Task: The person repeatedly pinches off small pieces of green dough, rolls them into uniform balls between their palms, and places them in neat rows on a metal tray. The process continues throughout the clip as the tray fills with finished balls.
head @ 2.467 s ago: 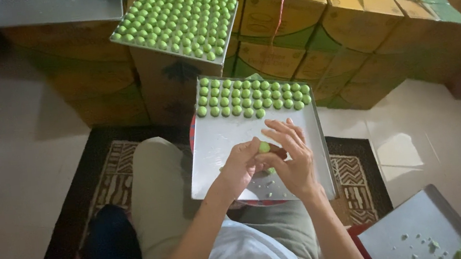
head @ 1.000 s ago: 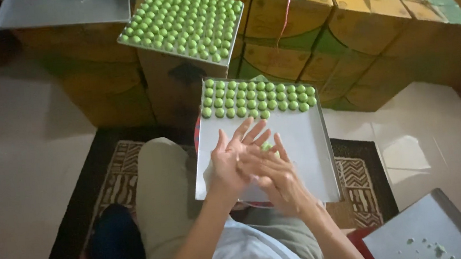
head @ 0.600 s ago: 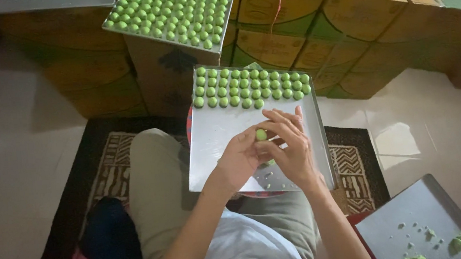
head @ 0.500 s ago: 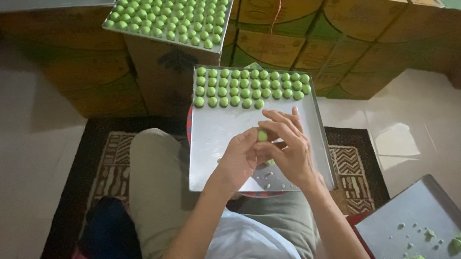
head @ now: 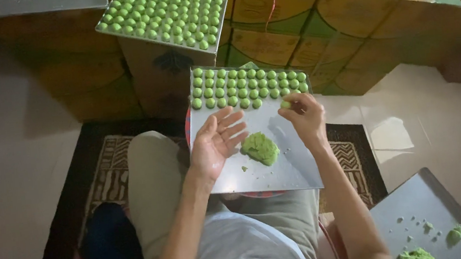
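We had the right hand [head: 303,115] out at the far end of the tray [head: 296,168], fingertips pinched on one green ball [head: 285,104], holding it just beside the last of the rows [head: 249,85]. The left hand [head: 215,142] lay open over the tray's near side, palm up, fingers spread, nothing in it. The lump [head: 260,148] of green dough sat on the bare metal between the two hands.

By our reading, this was the setting-down step: the ball was shaped and going to its place in the short front row. That called for a light release in line with its neighbours, close but not pressing them, and no squeeze that would flatten it.

Half a second before, we had both hands closed together over the middle of the tray with the ball between them. Now they had parted, the right had carried the ball forward, and the lump they had covered lay in plain view.
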